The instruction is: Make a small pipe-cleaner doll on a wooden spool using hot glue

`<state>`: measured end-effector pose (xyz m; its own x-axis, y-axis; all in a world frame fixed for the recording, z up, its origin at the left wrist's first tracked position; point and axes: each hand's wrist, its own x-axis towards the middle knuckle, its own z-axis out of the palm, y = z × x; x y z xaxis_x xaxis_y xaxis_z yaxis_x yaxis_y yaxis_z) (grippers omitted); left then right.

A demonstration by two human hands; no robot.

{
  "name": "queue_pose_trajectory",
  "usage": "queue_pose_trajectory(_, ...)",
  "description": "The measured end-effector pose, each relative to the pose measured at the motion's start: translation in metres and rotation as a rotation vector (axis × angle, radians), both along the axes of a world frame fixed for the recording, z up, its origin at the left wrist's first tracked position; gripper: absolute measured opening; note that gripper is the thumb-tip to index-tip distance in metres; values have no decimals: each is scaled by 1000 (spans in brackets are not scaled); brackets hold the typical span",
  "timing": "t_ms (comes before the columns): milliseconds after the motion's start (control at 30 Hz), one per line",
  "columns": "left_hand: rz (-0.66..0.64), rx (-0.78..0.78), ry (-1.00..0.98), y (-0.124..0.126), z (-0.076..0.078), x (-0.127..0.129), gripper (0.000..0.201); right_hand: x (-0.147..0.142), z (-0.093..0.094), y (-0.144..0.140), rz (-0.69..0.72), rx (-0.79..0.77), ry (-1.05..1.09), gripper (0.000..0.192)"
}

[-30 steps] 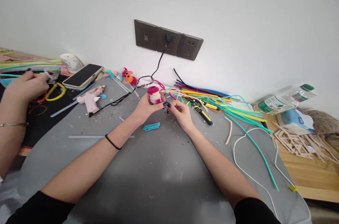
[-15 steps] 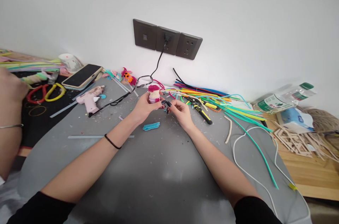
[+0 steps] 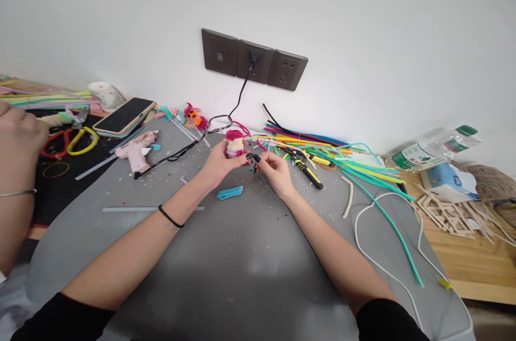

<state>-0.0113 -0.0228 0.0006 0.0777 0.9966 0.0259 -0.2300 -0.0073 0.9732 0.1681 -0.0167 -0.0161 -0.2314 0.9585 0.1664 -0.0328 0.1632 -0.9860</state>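
Observation:
My left hand (image 3: 221, 162) is closed around a small fuzzy pipe-cleaner figure (image 3: 234, 140), crimson on top, cream in the middle and lilac with pink lower down. Close beside it, the thumb and fingers of my right hand (image 3: 274, 170) are pinched together, their dark-nailed tips almost meeting the left thumb. Whatever lies in that pinch is too small or hidden to make out. Below the hands, a folded blue pipe-cleaner bundle (image 3: 230, 193) lies on the grey table mat (image 3: 226, 276).
Left of my hands lie a pink glue gun (image 3: 136, 154), a phone (image 3: 126, 116) and yellow-handled pliers (image 3: 83, 140); another person's hand (image 3: 20, 134) is at the far left. Yellow-black cutters (image 3: 307, 172) and many pipe cleaners (image 3: 363, 169) lie right, with a bottle (image 3: 429, 153) beyond.
My hands and the figure stay almost still. At the far left, the other person's hand has shifted slightly to the right.

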Motion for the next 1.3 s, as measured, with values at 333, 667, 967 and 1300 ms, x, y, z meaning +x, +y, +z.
queue_pose_trajectory(333,92,103,176,1,1,2,47,1,-3,0,-2,7,-11,55)
queue_pose_trajectory(667,115,133,220,3,-2,1,43,2,-4,1,7,5,-36,54)
queue_pose_trajectory(967,135,20,48,3,-4,2,49,1,-5,2,-7,7,60,50)
queue_pose_trajectory(1300,4,-65,-24,2,-4,2,62,0,-4,-2,-49,110,139,35)
